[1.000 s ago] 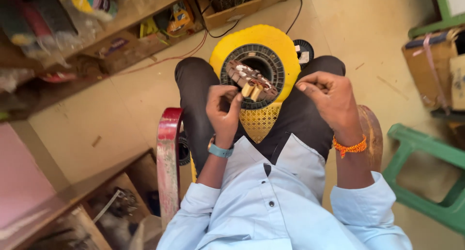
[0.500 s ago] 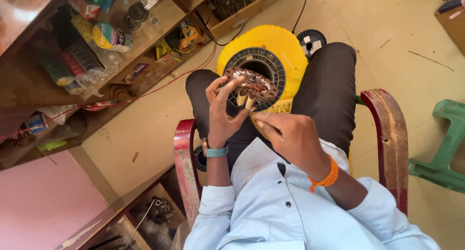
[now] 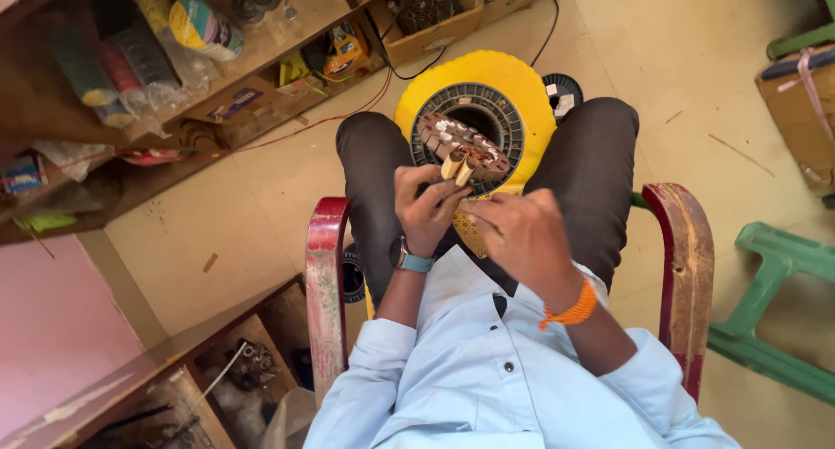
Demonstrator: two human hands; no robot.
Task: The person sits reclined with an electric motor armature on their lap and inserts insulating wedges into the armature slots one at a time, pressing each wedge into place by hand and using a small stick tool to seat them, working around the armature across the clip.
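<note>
Both hands work over your lap: your left hand (image 3: 428, 207) grips the brown slotted motor core (image 3: 461, 149); keep it steady while your right hand (image 3: 519, 236), fingers curled beside it, seats the tan insulation strips (image 3: 458, 166).

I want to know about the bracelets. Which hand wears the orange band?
The right hand wears the orange band on its wrist. The left hand has a blue-grey watch instead. Both hands hold the brown ring-shaped motor core.

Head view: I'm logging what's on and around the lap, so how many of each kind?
Slotted round metal core: 1
Tan paper strips in its slots: 2
Yellow fan housing: 1
Red chair arms: 2
Green plastic stool: 1
Total: 7
</note>
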